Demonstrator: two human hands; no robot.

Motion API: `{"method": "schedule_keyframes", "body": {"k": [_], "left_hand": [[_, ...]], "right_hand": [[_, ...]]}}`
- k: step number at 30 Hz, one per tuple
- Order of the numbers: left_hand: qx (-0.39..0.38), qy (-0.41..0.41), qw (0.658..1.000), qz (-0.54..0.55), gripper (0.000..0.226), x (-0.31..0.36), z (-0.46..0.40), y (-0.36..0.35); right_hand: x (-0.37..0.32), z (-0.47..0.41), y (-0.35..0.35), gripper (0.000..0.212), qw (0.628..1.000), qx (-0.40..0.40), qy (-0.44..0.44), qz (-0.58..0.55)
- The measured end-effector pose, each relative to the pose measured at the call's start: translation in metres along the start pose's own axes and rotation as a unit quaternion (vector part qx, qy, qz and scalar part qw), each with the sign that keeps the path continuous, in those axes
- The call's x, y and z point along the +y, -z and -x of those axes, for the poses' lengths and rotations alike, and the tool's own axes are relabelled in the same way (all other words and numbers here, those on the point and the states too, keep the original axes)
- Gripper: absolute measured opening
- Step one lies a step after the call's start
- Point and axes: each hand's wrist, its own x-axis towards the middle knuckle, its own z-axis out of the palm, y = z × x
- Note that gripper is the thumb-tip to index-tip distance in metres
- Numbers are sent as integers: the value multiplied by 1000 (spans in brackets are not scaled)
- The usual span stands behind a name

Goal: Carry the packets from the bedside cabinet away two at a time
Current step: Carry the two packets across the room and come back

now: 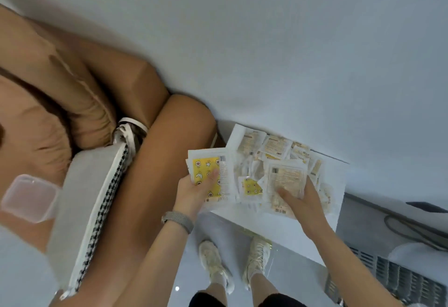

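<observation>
Forearms: nearest the lens, both reach up and away from the person's body toward the bedside cabinet (pixel 278 222), whose white top carries the packets.
Left hand (pixel 194 191): holds a yellow-printed packet (pixel 209 175), thumb curled across its face, fingers hidden behind it; a grey wristband (pixel 178 220) sits on the wrist.
Yellow-printed packet: out past the cabinet's left edge, next to the brown bed frame (pixel 169 161); whether it is already lifted off the top, I cannot tell. Its long axis runs from the hand away toward the wall, barcode strip along its right side. A second sheet seems to lie behind it, but I cannot separate them.
Right hand (pixel 301 196): laid on a pale packet (pixel 287 180) near the cabinet's front edge, forefinger stretched across its face and thumb round its right edge; a hold beginning rather than a firm clamp, by my reading.
Pale packet: topmost of the heap, roughly square, barcode at its far left corner, tilted a little against the cabinet's edges.
Heap (pixel 274 149): many overlapping packets spread from the front edge back to the wall; a small yellow one (pixel 252 186) lies between the two hands.
Deciding relation: each hand has its packet directly under or in it; the pale one lies on others, so it likely needs peeling upward, not sliding.
Stage: judged as gathering the pair, with carrying away not yet begun.
</observation>
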Motion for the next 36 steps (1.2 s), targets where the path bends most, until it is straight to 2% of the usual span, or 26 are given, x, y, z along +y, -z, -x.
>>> {"method": "schedule_keyframes", "body": {"k": [3, 7, 13, 18, 26, 28, 33, 36], "left_hand": [[57, 2, 998, 40, 4, 19, 47, 30], [112, -1, 989, 92, 8, 31, 117, 82], [201, -59, 964, 164, 10, 12, 228, 179], [270, -67, 926, 254, 9, -54, 331, 265], [415, -105, 843, 325, 10, -156, 494, 421], [441, -114, 822, 341, 10, -176, 518, 451], [482, -117, 776, 389, 8, -214, 543, 520], [506, -107, 753, 408, 12, -231, 543, 579]], "right_hand": [[-48, 24, -26, 47, 998, -65, 20, -15], [-98, 75, -68, 42, 988, -144, 58, 18], [-118, 172, -155, 37, 960, -259, 98, 29], [-100, 282, -252, 36, 919, -376, 104, 63], [-46, 471, -391, 35, 819, -551, 104, 123], [-30, 506, -422, 35, 800, -574, 106, 137], [6, 557, -504, 37, 784, -585, 112, 172], [25, 578, -572, 34, 757, -611, 114, 202]]}}
